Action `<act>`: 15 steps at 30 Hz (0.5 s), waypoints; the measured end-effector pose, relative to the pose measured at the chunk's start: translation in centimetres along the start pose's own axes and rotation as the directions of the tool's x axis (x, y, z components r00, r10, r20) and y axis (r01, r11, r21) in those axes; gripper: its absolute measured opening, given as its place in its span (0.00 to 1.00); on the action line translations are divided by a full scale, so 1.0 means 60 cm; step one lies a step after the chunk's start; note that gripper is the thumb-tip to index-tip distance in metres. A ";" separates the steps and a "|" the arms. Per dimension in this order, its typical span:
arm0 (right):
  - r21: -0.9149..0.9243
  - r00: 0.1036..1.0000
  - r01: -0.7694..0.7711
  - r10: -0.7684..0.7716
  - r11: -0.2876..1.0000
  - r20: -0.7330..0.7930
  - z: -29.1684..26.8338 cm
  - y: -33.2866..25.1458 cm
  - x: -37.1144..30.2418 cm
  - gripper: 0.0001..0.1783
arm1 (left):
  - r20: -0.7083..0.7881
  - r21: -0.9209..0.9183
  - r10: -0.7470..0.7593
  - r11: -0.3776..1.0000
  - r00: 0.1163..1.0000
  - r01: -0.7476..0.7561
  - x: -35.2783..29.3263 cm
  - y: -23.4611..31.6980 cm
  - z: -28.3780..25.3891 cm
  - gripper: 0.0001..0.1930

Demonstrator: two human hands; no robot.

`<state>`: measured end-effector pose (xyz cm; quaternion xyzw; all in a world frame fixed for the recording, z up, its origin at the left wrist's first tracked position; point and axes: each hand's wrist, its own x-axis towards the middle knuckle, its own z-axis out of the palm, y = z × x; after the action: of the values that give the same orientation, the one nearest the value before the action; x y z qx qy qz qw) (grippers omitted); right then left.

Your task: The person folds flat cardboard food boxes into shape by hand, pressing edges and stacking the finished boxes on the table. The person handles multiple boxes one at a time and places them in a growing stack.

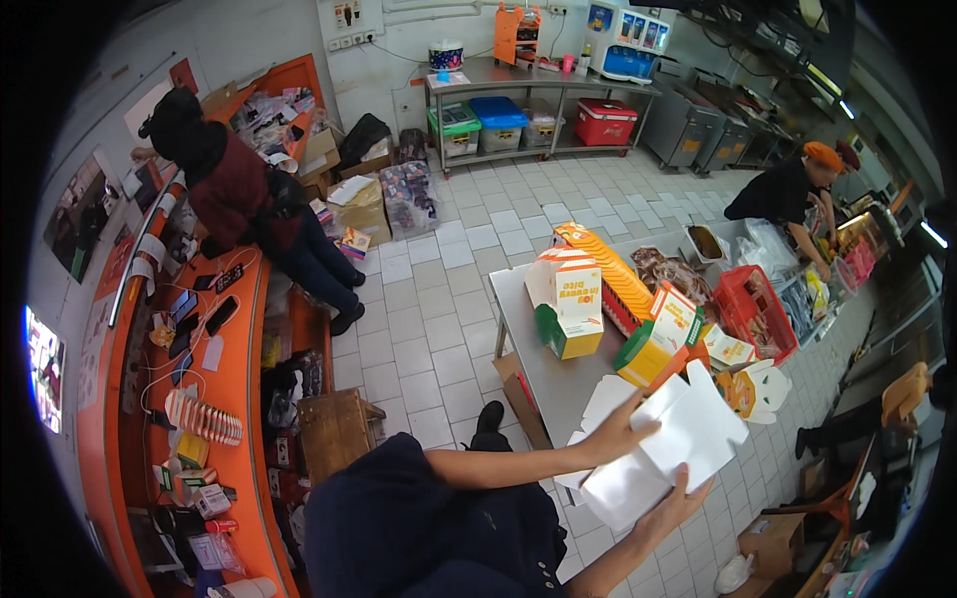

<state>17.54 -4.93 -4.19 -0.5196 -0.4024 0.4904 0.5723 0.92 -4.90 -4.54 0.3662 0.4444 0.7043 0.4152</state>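
Observation:
A white cardboard food carton, partly unfolded with several flaps sticking out, is between my hands above the near end of the metal table. My left hand grips its left side, fingers over a flap. My right hand holds the lower right edge, thumb on the white face. Just beyond my hands stand printed yellow, white and green cartons, one upright at the left and another beside it. A long orange-yellow stack of nested cartons lies behind them. An opened round-flapped carton sits to the right.
Further along the table are a red basket and a metal pan. Two people in caps work at its far end. At left, a person in a dark hood stands by an orange counter; a wooden stool is near my left side.

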 end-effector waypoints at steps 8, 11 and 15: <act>0.105 0.975 0.188 -0.199 0.976 0.102 -0.017 -0.022 0.004 0.15 | 0.393 -0.145 -0.190 0.953 0.900 0.265 0.033 0.039 -0.071 0.17; 0.109 0.948 0.299 -0.309 0.948 0.080 -0.023 -0.030 0.009 0.10 | 0.649 -0.246 -0.152 0.885 0.746 0.394 0.039 0.069 -0.074 0.21; -0.105 0.865 0.214 -0.139 0.971 0.482 -0.054 -0.058 0.004 0.10 | 0.817 0.102 -0.355 0.865 0.455 0.490 0.060 0.072 -0.061 0.26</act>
<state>21.22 -5.26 -1.19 -0.3884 -0.6121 0.5148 0.4577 -4.83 -3.90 -1.23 0.4932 0.2260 0.3602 0.7589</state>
